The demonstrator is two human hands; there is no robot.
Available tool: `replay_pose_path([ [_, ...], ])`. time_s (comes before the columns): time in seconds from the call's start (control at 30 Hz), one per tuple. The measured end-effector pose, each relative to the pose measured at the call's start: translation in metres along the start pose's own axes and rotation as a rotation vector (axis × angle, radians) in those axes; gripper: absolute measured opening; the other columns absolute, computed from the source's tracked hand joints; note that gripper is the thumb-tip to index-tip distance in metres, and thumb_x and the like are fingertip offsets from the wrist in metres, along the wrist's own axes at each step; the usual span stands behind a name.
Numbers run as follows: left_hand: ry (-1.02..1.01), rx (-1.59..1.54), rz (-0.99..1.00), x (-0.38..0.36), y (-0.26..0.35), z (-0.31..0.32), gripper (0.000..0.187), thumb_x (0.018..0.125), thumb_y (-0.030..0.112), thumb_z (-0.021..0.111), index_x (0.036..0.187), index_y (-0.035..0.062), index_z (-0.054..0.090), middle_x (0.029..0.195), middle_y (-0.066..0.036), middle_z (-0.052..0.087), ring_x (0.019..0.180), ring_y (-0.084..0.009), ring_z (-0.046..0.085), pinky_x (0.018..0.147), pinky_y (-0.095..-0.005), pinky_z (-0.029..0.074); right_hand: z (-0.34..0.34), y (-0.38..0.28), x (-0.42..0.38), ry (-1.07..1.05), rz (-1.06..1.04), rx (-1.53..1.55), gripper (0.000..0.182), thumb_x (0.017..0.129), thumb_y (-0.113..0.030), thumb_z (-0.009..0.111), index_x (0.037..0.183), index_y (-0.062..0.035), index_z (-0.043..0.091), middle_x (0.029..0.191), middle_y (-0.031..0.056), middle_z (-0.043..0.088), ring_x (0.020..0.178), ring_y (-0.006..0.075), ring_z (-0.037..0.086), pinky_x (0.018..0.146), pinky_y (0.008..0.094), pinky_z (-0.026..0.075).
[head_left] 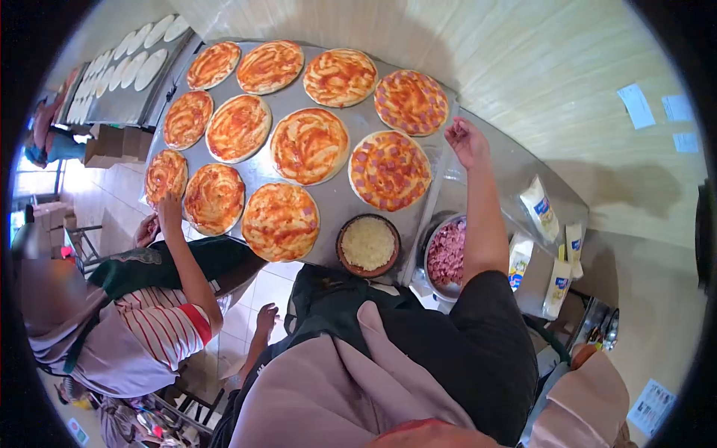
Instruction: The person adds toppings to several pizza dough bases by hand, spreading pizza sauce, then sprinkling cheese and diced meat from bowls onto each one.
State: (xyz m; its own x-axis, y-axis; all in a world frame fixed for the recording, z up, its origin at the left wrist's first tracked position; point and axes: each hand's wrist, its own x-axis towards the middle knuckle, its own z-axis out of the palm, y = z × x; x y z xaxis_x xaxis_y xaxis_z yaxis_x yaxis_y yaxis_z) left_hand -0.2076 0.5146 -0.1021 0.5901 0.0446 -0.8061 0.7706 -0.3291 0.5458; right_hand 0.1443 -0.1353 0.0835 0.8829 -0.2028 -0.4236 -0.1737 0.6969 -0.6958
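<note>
Across the metal desk [328, 210], the farther ham-topped pizza [411, 103] is lying just beside the right hand [467, 143]. Its fingers are curling; whether they are gripping anything, the view is not showing. The left hand [267, 320] is hanging loose, apparently empty. The pizza is looking light, soft and sauce-slick, probably needing support beneath its edge. White packets [536, 196] are bearing blue labels, their print proving illegible.
</note>
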Motion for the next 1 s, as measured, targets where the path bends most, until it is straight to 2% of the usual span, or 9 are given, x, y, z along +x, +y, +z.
replay_pose_path([
  [0.03,0.010,-0.092,-0.155,-0.005,0.005,0.004,0.036,0.077,0.022,0.055,0.109,0.0059,0.049,0.083,-0.007,0.060,0.066,-0.0139,0.059,0.042,-0.0238,0.039,0.007,-0.003,0.017,-0.009,0.004,-0.006,0.015,0.078,-0.005,0.049,0.091,0.0002,0.054,0.078,0.0102,0.057,0.069,0.0202,0.057,0.065,0.0345,0.051],
  [0.2,0.081,-0.122,-0.153,-0.022,0.002,0.014,0.040,0.076,0.023,0.055,0.110,0.0053,0.048,0.086,-0.009,0.060,0.066,-0.0149,0.059,0.043,-0.0238,0.040,0.034,-0.009,0.092,-0.054,0.057,-0.244,0.013,0.075,-0.001,0.049,0.087,0.0016,0.053,0.067,0.0090,0.057,0.051,0.0171,0.053,0.047,0.0301,0.048],
  [0.3,0.147,-0.181,-0.067,-0.030,-0.013,0.020,0.042,0.074,0.023,0.056,0.110,0.0034,0.048,0.087,-0.009,0.059,0.066,-0.0149,0.058,0.044,-0.0241,0.040,0.044,-0.003,0.124,-0.012,0.067,-0.385,0.013,0.077,0.000,0.048,0.087,0.0001,0.056,0.069,0.0051,0.057,0.056,0.0110,0.053,0.050,0.0219,0.047],
  [0.53,0.168,-0.177,-0.062,-0.043,-0.008,0.032,0.039,0.076,0.022,0.055,0.109,0.0024,0.049,0.079,-0.008,0.060,0.061,-0.0142,0.057,0.043,-0.0238,0.039,0.069,0.013,0.151,0.155,-0.057,-0.901,0.009,0.076,0.000,0.053,0.081,0.0010,0.060,0.064,0.0036,0.058,0.045,0.0083,0.048,0.043,0.0191,0.041],
  [0.73,0.178,-0.115,-0.139,-0.048,0.019,0.040,0.037,0.076,0.020,0.057,0.109,0.0030,0.050,0.083,-0.009,0.060,0.064,-0.0137,0.056,0.051,-0.0250,0.041,0.045,0.025,0.198,0.030,-0.315,-1.418,0.009,0.075,0.001,0.053,0.080,0.0009,0.060,0.063,0.0043,0.058,0.046,0.0096,0.048,0.041,0.0225,0.039],
  [0.8,0.179,-0.109,-0.161,-0.046,0.023,0.040,0.037,0.076,0.019,0.057,0.109,0.0029,0.050,0.084,-0.010,0.060,0.066,-0.0140,0.057,0.052,-0.0254,0.041,0.047,0.021,0.192,0.067,-0.626,-1.713,0.011,0.073,0.003,0.054,0.082,0.0014,0.059,0.066,0.0064,0.058,0.051,0.0123,0.052,0.043,0.0233,0.040],
  [0.9,0.174,-0.109,-0.168,-0.043,0.023,0.039,0.036,0.077,0.019,0.057,0.108,0.0029,0.051,0.086,-0.010,0.060,0.068,-0.0144,0.057,0.055,-0.0261,0.042,0.066,0.010,0.177,0.192,-0.194,-1.158,0.016,0.073,0.006,0.053,0.088,0.0036,0.056,0.072,0.0103,0.059,0.059,0.0166,0.058,0.047,0.0233,0.044],
  [0.93,0.170,-0.115,-0.153,-0.041,0.022,0.038,0.036,0.077,0.018,0.057,0.108,0.0031,0.051,0.086,-0.010,0.060,0.068,-0.0146,0.057,0.055,-0.0264,0.042,0.064,0.008,0.175,0.194,-0.195,-1.160,0.016,0.073,0.006,0.053,0.088,0.0036,0.056,0.072,0.0103,0.059,0.059,0.0166,0.058,0.047,0.0233,0.044],
  [1.0,0.153,-0.108,-0.126,-0.034,0.017,0.036,0.035,0.077,0.018,0.057,0.108,0.0031,0.051,0.085,-0.010,0.060,0.068,-0.0147,0.057,0.055,-0.0265,0.042,0.064,0.000,0.171,0.053,-0.030,-0.802,0.018,0.073,0.008,0.051,0.091,0.0055,0.052,0.076,0.0138,0.059,0.066,0.0204,0.061,0.049,0.0233,0.047],
])
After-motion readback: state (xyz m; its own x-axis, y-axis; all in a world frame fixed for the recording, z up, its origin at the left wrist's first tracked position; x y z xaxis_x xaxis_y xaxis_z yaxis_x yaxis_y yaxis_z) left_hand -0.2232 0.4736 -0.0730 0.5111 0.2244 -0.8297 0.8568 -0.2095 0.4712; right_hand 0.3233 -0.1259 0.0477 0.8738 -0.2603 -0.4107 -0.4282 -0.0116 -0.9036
